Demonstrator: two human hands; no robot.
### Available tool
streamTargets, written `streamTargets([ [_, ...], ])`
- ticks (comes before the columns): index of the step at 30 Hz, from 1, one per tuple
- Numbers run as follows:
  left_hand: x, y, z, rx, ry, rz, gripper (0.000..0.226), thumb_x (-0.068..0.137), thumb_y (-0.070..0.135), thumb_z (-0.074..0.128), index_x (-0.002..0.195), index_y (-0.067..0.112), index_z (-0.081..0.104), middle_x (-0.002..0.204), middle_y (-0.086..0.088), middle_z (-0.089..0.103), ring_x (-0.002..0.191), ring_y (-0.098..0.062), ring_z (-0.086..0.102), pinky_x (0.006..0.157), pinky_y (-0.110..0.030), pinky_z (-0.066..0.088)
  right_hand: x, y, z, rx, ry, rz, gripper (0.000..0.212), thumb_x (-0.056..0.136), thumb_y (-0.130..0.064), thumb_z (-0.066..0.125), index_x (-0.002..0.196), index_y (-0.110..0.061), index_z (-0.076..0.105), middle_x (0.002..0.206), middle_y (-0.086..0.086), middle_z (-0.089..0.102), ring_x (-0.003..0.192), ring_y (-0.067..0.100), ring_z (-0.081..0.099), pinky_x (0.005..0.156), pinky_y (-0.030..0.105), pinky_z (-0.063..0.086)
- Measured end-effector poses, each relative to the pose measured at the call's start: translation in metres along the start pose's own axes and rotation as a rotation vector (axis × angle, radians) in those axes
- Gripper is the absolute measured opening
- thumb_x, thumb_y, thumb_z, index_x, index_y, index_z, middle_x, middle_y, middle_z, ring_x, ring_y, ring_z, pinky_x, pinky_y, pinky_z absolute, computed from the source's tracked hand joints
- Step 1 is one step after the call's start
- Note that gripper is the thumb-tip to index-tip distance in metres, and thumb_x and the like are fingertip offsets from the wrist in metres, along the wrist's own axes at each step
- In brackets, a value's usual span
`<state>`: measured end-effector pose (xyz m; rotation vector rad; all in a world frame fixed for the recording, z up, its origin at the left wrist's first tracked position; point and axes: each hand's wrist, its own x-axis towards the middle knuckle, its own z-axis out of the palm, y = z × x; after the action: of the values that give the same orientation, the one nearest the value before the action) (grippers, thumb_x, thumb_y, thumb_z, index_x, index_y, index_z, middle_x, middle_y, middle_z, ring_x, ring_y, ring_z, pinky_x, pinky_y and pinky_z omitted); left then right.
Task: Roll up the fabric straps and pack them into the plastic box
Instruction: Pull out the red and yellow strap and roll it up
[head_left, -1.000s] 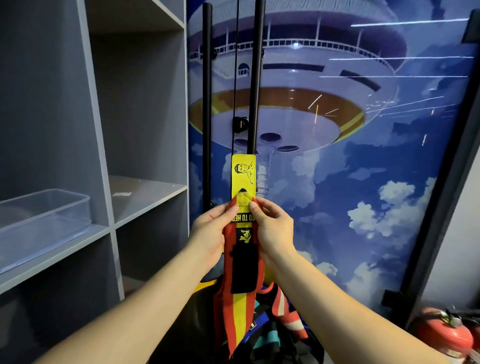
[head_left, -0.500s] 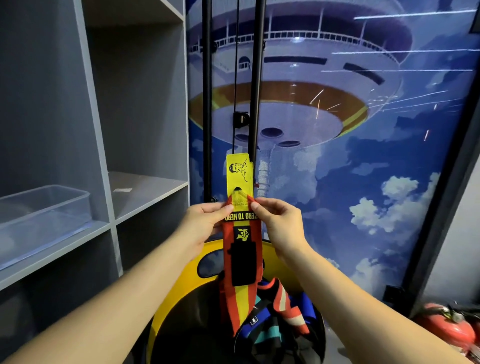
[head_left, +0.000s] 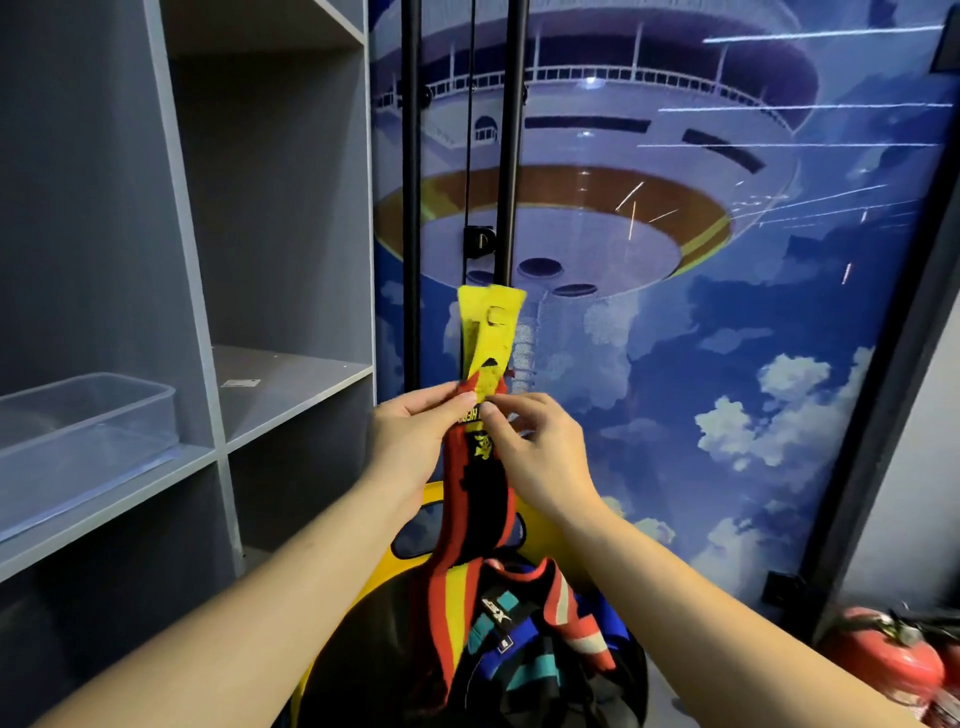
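The plastic box (head_left: 88, 431) on the shelf (head_left: 291, 395) at my left looks empty, so by my reckoning nothing is packed yet, and more straps (head_left: 540, 623) lie heaped low in front of me. My left hand (head_left: 410, 441) and right hand (head_left: 535, 447) each pinch the red-and-yellow strap (head_left: 478, 499) near its yellow top end, thumbs pressed on the fabric, and no roll has formed yet.

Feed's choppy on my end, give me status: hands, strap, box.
Left hand and right hand both pinching the red-yellow strap, unrolled. Plastic box on shelf, left. Nothing blocking.
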<state>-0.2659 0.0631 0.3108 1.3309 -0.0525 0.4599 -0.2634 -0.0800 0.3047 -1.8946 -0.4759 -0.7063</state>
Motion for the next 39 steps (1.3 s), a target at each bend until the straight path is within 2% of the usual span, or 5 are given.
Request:
streamTargets([
  [9,-0.004,0.003,-0.011,0.248,-0.221,0.097,0.026,0.098,0.007,0.06,0.109,0.024,0.077,0.108,0.01,0.076,0.104,0.001,0.068,0.089,-0.013,0.05,0.011,0.005,0.004,0.471,-0.093,0.312,0.012,0.093,-0.022,0.07,0.101,-0.017,0.079,0.095,0.002,0.079,0.096,0.023,0.074,0.094,0.05,0.056],
  [14,0.01,0.006,-0.019,0.226,0.022,0.092,0.022,0.09,0.014,0.073,0.112,0.014,0.072,0.104,-0.001,0.073,0.094,-0.006,0.067,0.078,-0.018,0.049,0.025,0.007,0.0,0.498,-0.093,0.281,0.014,0.096,-0.015,0.066,0.105,-0.016,0.076,0.099,0.003,0.078,0.093,0.02,0.074,0.085,0.038,0.06],
  [29,0.011,0.005,-0.016,0.133,-0.115,-0.049,0.012,0.091,0.016,0.071,0.1,0.022,0.077,0.101,-0.012,0.077,0.097,-0.028,0.068,0.105,-0.054,0.046,0.03,0.023,-0.019,0.702,-0.18,0.415,0.023,0.09,-0.012,0.072,0.109,0.001,0.072,0.1,0.016,0.074,0.088,0.024,0.07,0.082,0.034,0.059],
  [34,0.007,0.003,-0.017,0.13,-0.076,-0.057,0.012,0.089,0.02,0.074,0.1,0.021,0.078,0.097,-0.009,0.078,0.11,-0.038,0.067,0.104,-0.054,0.049,0.028,0.027,-0.022,0.604,-0.223,0.397,0.022,0.088,-0.015,0.074,0.109,-0.006,0.076,0.104,0.014,0.076,0.095,0.023,0.072,0.092,0.036,0.057],
  [39,-0.006,0.006,-0.027,0.16,-0.067,-0.087,0.015,0.085,0.024,0.077,0.1,0.02,0.078,0.087,-0.003,0.079,0.083,-0.016,0.071,0.087,-0.039,0.053,0.02,0.018,-0.024,0.533,-0.247,0.396,0.017,0.088,-0.014,0.075,0.104,-0.007,0.078,0.097,0.01,0.078,0.091,0.021,0.074,0.08,0.028,0.058],
])
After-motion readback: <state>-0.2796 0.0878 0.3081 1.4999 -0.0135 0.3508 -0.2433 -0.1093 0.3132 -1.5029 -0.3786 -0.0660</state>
